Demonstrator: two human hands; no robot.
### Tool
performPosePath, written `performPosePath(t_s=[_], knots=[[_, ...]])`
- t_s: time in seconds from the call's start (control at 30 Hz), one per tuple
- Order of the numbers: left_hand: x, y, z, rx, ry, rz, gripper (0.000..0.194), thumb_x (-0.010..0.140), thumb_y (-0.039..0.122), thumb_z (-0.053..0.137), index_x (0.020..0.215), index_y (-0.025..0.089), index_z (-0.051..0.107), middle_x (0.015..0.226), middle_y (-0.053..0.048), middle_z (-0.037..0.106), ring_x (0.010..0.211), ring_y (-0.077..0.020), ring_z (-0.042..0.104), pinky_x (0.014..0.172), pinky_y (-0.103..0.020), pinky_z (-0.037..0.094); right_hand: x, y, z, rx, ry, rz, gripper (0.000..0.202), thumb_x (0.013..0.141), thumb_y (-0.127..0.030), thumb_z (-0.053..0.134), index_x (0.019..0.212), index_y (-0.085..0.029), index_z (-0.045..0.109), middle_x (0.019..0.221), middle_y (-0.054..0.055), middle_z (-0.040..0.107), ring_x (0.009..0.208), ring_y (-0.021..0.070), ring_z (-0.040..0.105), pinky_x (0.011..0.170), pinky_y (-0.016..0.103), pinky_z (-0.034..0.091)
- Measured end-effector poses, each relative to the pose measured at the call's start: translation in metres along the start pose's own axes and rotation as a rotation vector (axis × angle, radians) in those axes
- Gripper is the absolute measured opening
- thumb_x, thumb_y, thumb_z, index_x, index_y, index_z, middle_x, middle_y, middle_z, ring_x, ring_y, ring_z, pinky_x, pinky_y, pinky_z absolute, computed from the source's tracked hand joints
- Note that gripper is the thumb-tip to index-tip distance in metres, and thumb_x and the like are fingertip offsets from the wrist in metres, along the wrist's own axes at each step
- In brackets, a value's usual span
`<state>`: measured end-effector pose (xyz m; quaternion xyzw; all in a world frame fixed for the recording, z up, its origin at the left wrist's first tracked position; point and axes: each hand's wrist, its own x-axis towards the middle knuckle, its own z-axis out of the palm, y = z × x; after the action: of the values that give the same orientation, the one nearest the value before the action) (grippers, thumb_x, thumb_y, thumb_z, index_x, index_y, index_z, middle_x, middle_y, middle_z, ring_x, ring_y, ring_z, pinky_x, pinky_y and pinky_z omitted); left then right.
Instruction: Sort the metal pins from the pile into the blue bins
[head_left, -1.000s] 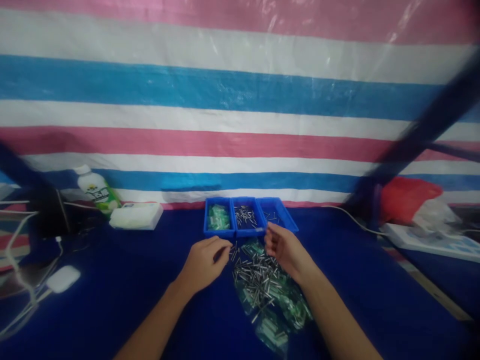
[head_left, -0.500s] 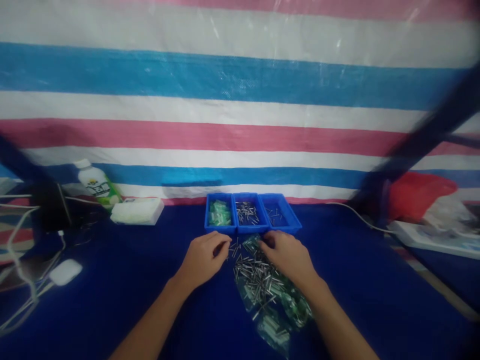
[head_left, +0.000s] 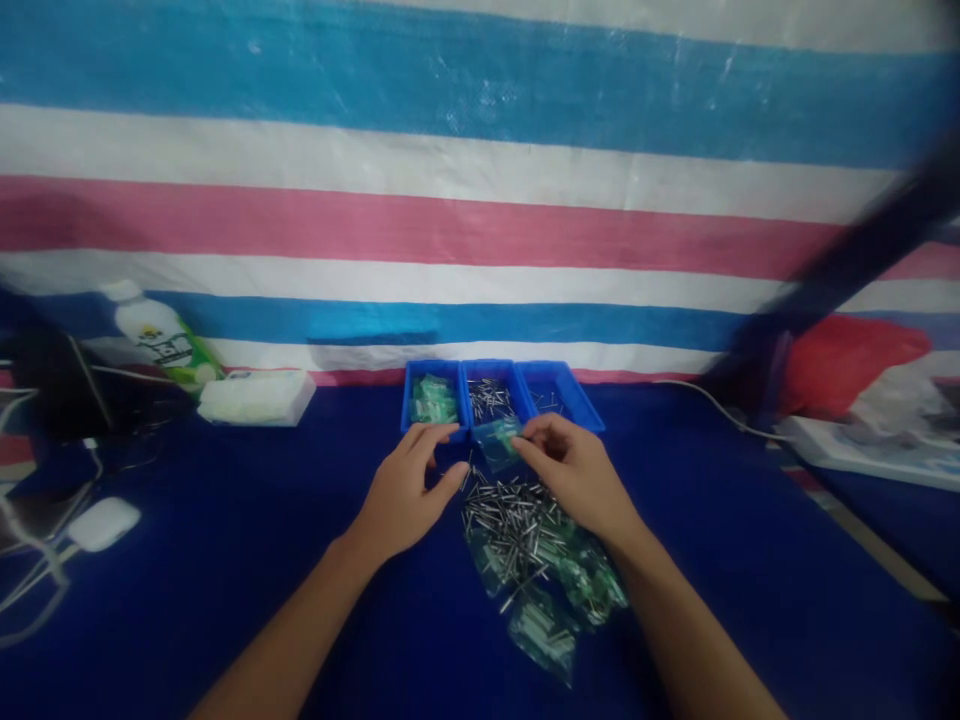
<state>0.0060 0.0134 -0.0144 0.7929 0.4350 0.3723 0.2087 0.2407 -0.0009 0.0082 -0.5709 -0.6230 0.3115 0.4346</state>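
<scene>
Nearest the bench's front edge, small green packets (head_left: 559, 590) lie under a heap of loose metal pins (head_left: 510, 515). Past them the right hand (head_left: 574, 470) pinches a small clear bag (head_left: 496, 440) between thumb and fingertips; the left hand (head_left: 401, 490), fingers spread and holding nothing, hovers just beside it. A light, level pinch should keep the bag from spilling. Three blue trays (head_left: 559, 385) sit close behind, so forward room is tight. A white box (head_left: 255, 397) and bottle (head_left: 161, 335) stand well apart toward the far left edge.
</scene>
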Motion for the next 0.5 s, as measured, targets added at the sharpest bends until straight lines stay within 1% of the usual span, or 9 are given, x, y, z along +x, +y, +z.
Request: performPosePath(t_s=[0.07,0.1,0.17,0.23,0.3,0.37,0.43,0.5], knots=[[0.0,0.005,0.002,-0.086,-0.019,-0.046,0.051,0.093,0.038,0.063,0.141,0.027,0.052,0.121,-0.009,0.062,0.085,-0.0174,0.06,0.064,-0.028,0.048,-0.002,-0.006,0.003,0.172,-0.03,-0.004,0.019,0.088,-0.039,0.068,0.085,-0.022,0.06,0.065,-0.004,0.048,0.06,0.0131,0.044,0.058,0.03,0.034],[0.0,0.007,0.002,-0.141,-0.031,-0.079,0.052,0.091,0.038,0.065,0.141,0.026,0.052,0.118,-0.009,0.064,0.084,-0.0177,0.06,0.063,-0.027,0.047,-0.003,-0.009,0.005,0.243,-0.063,0.003,0.02,0.088,-0.039,0.069,0.083,-0.022,0.059,0.065,-0.005,0.046,0.06,0.0125,0.043,0.058,0.03,0.034],[0.0,0.012,0.003,-0.273,-0.067,-0.151,0.045,0.091,0.04,0.067,0.131,0.022,0.06,0.104,-0.007,0.067,0.079,-0.017,0.06,0.063,-0.027,0.046,-0.005,-0.012,0.011,0.346,-0.154,0.024,0.022,0.088,-0.039,0.07,0.081,-0.022,0.057,0.062,-0.006,0.043,0.058,0.0116,0.039,0.056,0.029,0.031],[0.001,0.015,0.005,-0.403,-0.093,-0.213,0.03,0.092,0.041,0.065,0.111,0.017,0.069,0.089,-0.004,0.067,0.074,-0.0157,0.059,0.064,-0.027,0.045,-0.007,-0.013,0.016,0.406,-0.244,0.043,0.023,0.088,-0.039,0.071,0.082,-0.022,0.057,0.061,-0.007,0.041,0.056,0.011,0.036,0.055,0.029,0.029],[0.0,0.016,0.006,-0.5,-0.089,-0.246,0.027,0.093,0.041,0.063,0.095,0.015,0.071,0.082,-0.003,0.066,0.072,-0.0149,0.057,0.066,-0.027,0.044,-0.007,-0.012,0.021,0.434,-0.298,0.055,0.02,0.089,-0.039,0.071,0.089,-0.022,0.06,0.061,-0.007,0.041,0.056,0.0109,0.035,0.054,0.029,0.029],[0.0,0.016,0.008,-0.543,-0.075,-0.263,0.027,0.093,0.041,0.063,0.09,0.014,0.07,0.08,-0.002,0.065,0.071,-0.0144,0.056,0.066,-0.027,0.043,-0.008,-0.012,0.023,0.43,-0.323,0.057,0.02,0.089,-0.039,0.07,0.096,-0.022,0.062,0.063,-0.007,0.042,0.056,0.011,0.036,0.055,0.029,0.03],[-0.001,0.015,0.009,-0.555,-0.079,-0.271,0.027,0.093,0.04,0.064,0.088,0.014,0.07,0.078,-0.001,0.064,0.07,-0.0138,0.054,0.064,-0.026,0.042,-0.009,-0.012,0.025,0.399,-0.326,0.051,0.019,0.09,-0.04,0.07,0.092,-0.022,0.064,0.063,-0.007,0.042,0.057,0.011,0.037,0.055,0.029,0.03],[-0.002,0.015,0.009,-0.559,-0.084,-0.27,0.026,0.093,0.039,0.064,0.088,0.014,0.07,0.077,-0.001,0.064,0.069,-0.0133,0.053,0.064,-0.025,0.041,-0.011,-0.012,0.025,0.369,-0.313,0.045,0.023,0.09,-0.04,0.069,0.081,-0.021,0.061,0.064,-0.006,0.041,0.057,0.0109,0.037,0.055,0.029,0.03]])
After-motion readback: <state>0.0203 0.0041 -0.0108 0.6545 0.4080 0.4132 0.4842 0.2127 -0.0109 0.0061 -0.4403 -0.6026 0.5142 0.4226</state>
